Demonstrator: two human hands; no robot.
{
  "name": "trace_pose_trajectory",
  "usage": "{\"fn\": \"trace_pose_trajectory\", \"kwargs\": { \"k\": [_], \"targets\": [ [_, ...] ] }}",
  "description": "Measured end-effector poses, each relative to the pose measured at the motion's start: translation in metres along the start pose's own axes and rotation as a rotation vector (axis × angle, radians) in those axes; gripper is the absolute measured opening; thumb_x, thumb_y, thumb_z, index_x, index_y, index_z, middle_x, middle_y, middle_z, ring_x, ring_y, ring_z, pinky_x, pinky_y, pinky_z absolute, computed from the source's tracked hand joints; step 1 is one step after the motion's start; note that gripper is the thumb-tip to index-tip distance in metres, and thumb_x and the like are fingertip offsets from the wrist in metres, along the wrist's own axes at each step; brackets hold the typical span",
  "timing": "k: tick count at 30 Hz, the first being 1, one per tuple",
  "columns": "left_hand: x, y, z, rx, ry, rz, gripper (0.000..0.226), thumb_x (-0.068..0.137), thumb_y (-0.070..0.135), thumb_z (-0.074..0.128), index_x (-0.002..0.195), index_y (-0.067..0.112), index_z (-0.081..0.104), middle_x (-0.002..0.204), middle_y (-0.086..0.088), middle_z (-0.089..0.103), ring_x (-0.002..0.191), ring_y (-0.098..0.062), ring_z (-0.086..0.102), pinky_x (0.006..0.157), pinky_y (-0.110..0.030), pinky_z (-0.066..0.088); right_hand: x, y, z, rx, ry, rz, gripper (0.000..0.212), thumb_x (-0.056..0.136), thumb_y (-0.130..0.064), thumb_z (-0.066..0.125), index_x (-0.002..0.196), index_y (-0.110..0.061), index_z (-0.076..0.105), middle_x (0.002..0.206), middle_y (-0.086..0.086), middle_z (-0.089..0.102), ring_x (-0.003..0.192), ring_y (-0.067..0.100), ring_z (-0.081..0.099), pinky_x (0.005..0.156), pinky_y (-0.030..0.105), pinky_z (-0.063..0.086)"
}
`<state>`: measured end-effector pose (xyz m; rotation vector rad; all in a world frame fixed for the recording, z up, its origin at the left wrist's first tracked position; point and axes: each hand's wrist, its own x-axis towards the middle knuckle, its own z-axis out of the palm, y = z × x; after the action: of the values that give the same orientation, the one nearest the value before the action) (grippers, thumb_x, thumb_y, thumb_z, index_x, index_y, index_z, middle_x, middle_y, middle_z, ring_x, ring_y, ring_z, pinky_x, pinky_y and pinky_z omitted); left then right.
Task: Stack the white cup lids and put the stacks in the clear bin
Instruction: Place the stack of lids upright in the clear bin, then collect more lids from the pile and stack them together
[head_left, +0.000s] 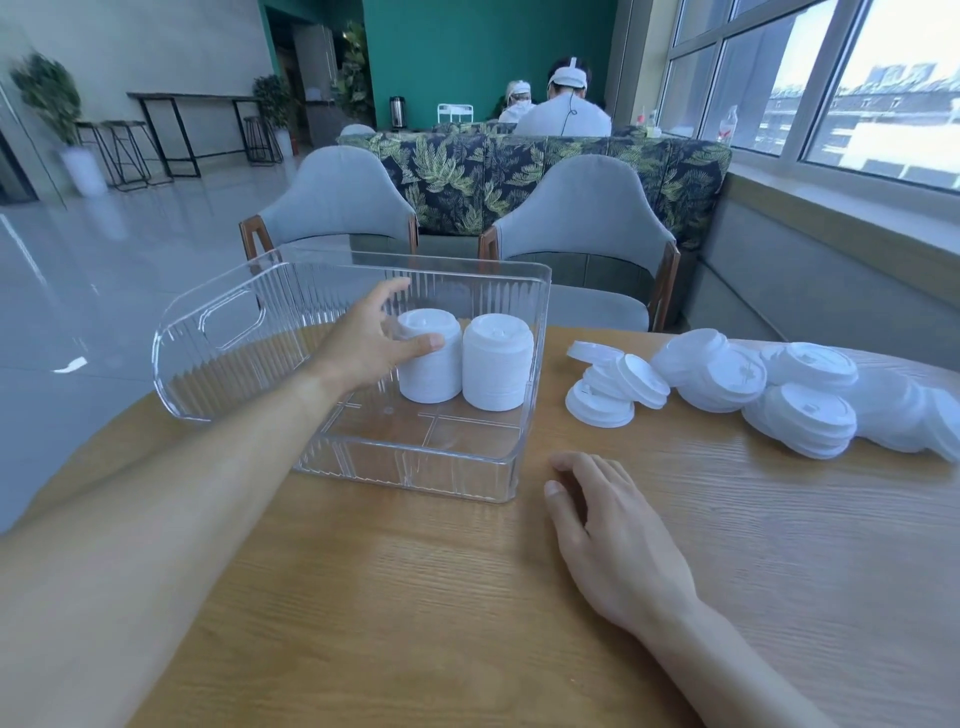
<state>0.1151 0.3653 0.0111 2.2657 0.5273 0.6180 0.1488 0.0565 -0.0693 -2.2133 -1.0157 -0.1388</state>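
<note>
Only one view here, the head cam, so that's what you get

Left hand is down inside the clear bin, thumb and fingers curled round the left stack of white cup lids. That stack looks to be standing on the bin floor, right beside the second stack, the two just about touching. Right hand is lying flat on the wooden table just outside the bin's near right corner, fingers loose, holding nothing. The loose lids are heaped on the table to the right of the bin, well apart from both hands.

My guess at the step: he's seating that left stack. To do it well I'd keep the grip low-ish and even around the stack so it doesn't shear, square it up against its neighbour, then let go straight outward rather than dragging the thumb across. Tall stacks of nested lids like to lean if you nudge the top.

Stuff-wise: the bin is hard see-through plastic with ribbed walls, rounded corners and a cutout handle in the left end, so probably slippery on the table. The lids are thin, white, matte-looking plastic discs with a raised rim and a little sip tab on top. Table is light wood grain with a rounded edge
</note>
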Motion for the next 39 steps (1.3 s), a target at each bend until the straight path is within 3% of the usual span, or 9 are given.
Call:
{"fn": "trace_pose_trajectory", "kwargs": {
  "k": [4, 8, 13, 17, 20, 25, 32, 35, 39],
  "targets": [
    [-0.028, 0.027, 0.001, -0.043, 0.318, 0.037, 0.048, 0.097, 0.039, 0.068, 0.14, 0.024, 0.055, 0.143, 0.004, 0.057, 0.129, -0.013, 0.055, 0.1, -0.031, 0.044, -0.005, 0.0, -0.002, 0.011, 0.019, 0.005, 0.022, 0.103, -0.037, 0.043, 0.12, -0.029, 0.055, 0.112, -0.024, 0.053, 0.119, -0.002, 0.042, 0.09, 0.023, 0.041],
    [-0.071, 0.055, 0.014, -0.082, 0.494, 0.154, 0.011, 0.101, 0.028, 0.058, 0.102, 0.021, 0.067, 0.105, 0.001, 0.066, 0.09, -0.004, 0.058, 0.085, -0.034, 0.05, -0.014, 0.002, -0.007, -0.008, 0.019, -0.01, 0.023, 0.103, -0.035, 0.044, 0.119, -0.025, 0.058, 0.114, -0.02, 0.057, 0.12, 0.001, 0.044, 0.092, 0.026, 0.045],
    [-0.138, 0.085, 0.055, -0.177, 0.424, 0.194, 0.039, 0.099, 0.039, 0.05, 0.074, 0.009, 0.054, 0.064, -0.005, 0.053, 0.062, -0.023, 0.047, 0.06, -0.046, 0.041, -0.036, 0.013, -0.026, -0.032, 0.032, -0.012, 0.025, 0.102, -0.032, 0.047, 0.122, -0.023, 0.059, 0.114, -0.019, 0.057, 0.12, 0.003, 0.045, 0.091, 0.021, 0.041],
    [-0.186, 0.108, 0.1, -0.25, 0.288, 0.176, 0.045, 0.099, 0.04, 0.05, 0.064, 0.013, 0.05, 0.053, 0.004, 0.046, 0.053, -0.013, 0.042, 0.056, -0.04, 0.039, -0.057, 0.031, -0.047, -0.074, 0.055, 0.0, 0.022, 0.101, -0.031, 0.049, 0.119, -0.022, 0.059, 0.106, -0.018, 0.053, 0.116, 0.008, 0.045, 0.088, 0.019, 0.036],
    [-0.208, 0.114, 0.134, -0.222, 0.227, 0.133, 0.049, 0.097, 0.047, 0.05, 0.066, 0.01, 0.051, 0.056, -0.003, 0.047, 0.055, -0.02, 0.045, 0.058, -0.043, 0.042, -0.072, 0.048, -0.068, -0.099, 0.072, 0.04, 0.022, 0.1, -0.031, 0.051, 0.117, -0.022, 0.06, 0.108, -0.015, 0.057, 0.116, 0.008, 0.045, 0.088, 0.018, 0.035],
    [-0.213, 0.137, 0.175, -0.164, 0.116, 0.068, 0.038, 0.092, 0.046, 0.055, 0.069, 0.015, 0.058, 0.056, 0.008, 0.053, 0.057, -0.012, 0.05, 0.059, -0.039, 0.045, -0.095, 0.086, -0.107, -0.163, 0.107, 0.142, 0.017, 0.099, -0.032, 0.052, 0.11, -0.021, 0.062, 0.109, -0.012, 0.058, 0.116, 0.01, 0.046, 0.083, 0.021, 0.032],
    [-0.202, 0.175, 0.233, -0.025, -0.019, 0.169, 0.014, 0.093, 0.031, 0.065, 0.08, 0.035, 0.061, 0.086, 0.018, 0.061, 0.088, -0.002, 0.058, 0.073, -0.028, 0.051, -0.108, 0.145, -0.152, -0.157, 0.147, 0.291, 0.012, 0.093, -0.025, 0.054, 0.1, -0.021, 0.062, 0.104, -0.011, 0.058, 0.111, 0.012, 0.049, 0.094, 0.033, 0.046],
    [-0.189, 0.187, 0.256, -0.014, -0.048, 0.185, 0.008, 0.091, 0.032, 0.068, 0.092, 0.038, 0.062, 0.098, 0.021, 0.058, 0.1, -0.001, 0.055, 0.081, -0.031, 0.053, -0.104, 0.167, -0.167, -0.134, 0.201, 0.373, 0.017, 0.094, -0.026, 0.054, 0.107, -0.021, 0.063, 0.109, -0.007, 0.059, 0.114, 0.015, 0.05, 0.096, 0.037, 0.046],
    [-0.164, 0.198, 0.281, -0.002, -0.055, 0.217, 0.023, 0.091, 0.038, 0.067, 0.112, 0.04, 0.058, 0.118, 0.025, 0.052, 0.114, 0.004, 0.048, 0.094, -0.031, 0.051, -0.091, 0.192, -0.186, -0.116, 0.26, 0.492, 0.032, 0.095, -0.025, 0.051, 0.124, -0.016, 0.061, 0.127, -0.001, 0.059, 0.125, 0.018, 0.048, 0.1, 0.038, 0.044]
  ]
}}
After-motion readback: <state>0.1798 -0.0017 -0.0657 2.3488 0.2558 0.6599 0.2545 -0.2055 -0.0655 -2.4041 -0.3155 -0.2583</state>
